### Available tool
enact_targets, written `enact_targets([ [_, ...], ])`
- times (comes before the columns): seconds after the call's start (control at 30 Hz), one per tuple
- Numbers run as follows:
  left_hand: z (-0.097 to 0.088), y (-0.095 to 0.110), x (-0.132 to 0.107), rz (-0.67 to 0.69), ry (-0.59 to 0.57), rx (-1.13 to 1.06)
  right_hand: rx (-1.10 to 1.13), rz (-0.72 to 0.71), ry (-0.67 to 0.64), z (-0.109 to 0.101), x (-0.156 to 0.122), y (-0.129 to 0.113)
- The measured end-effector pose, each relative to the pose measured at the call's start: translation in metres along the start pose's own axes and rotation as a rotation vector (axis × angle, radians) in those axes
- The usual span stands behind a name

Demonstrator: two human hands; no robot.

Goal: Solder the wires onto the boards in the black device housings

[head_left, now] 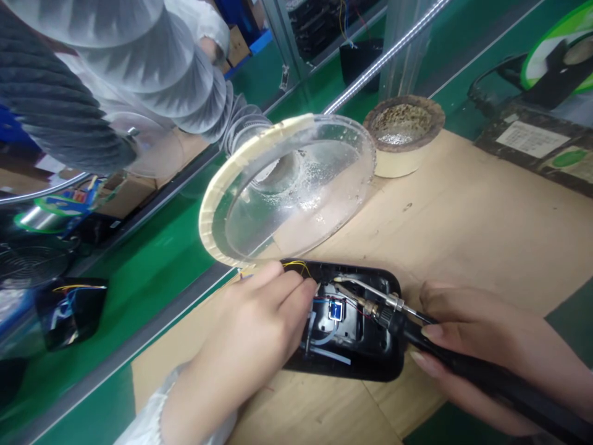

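at six o'clock on the tan board [463,228], a black plastic housing [389,364] lies grasped by the left hand [250,327]; the right hand [467,315] clenches a soldering iron [500,383] above its wires [296,267]; a clear dish [296,210] at twelve o'clock

We can make out no words, brands or numbers: a white rectangular paper label [532,139] on a dark flat mat [504,127] carries print too small and blurred to read, and a small blue square component [336,311] inside a black plastic housing [386,364] shows no legible marking.
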State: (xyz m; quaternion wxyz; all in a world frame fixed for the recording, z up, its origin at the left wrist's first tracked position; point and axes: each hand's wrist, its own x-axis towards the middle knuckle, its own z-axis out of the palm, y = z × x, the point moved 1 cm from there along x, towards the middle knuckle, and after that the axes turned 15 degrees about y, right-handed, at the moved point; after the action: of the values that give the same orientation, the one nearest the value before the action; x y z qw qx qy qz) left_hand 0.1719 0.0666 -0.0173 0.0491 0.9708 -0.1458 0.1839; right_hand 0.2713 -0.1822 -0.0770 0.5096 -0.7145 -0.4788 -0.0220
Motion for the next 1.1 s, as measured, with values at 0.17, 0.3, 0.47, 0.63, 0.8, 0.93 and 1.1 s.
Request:
enact_targets([
  [0.17, 0.000, 0.000, 0.000, -0.002, -0.003, 0.007, 0.040, 0.064, 0.000, 0.001, -0.005, 0.002],
  [0.3, 0.000, 0.001, 0.000, -0.011, 0.003, -0.006, 0.066, 0.092, 0.012, 0.000, -0.010, 0.002],
  [0.47, 0.000, 0.000, 0.000, -0.018, -0.006, -0.021, 0.062, 0.114, 0.013, -0.002, -0.009, 0.002],
  [0.63, 0.000, -0.001, 0.000, -0.027, -0.016, -0.018, 0.060, 0.078, 0.051, -0.002, -0.002, 0.001],
  [0.8, 0.002, 0.000, -0.001, -0.016, 0.003, 0.001, 0.068, 0.074, 0.059, -0.004, 0.001, -0.001],
  [0.93, 0.003, 0.001, -0.002, -0.021, -0.002, 0.024, 0.045, -0.024, 0.078, -0.009, 0.007, -0.003],
  [1.1, 0.005, 0.000, -0.004, -0.002, 0.004, 0.048, 0.005, -0.092, 0.128, -0.012, 0.009, -0.005],
])
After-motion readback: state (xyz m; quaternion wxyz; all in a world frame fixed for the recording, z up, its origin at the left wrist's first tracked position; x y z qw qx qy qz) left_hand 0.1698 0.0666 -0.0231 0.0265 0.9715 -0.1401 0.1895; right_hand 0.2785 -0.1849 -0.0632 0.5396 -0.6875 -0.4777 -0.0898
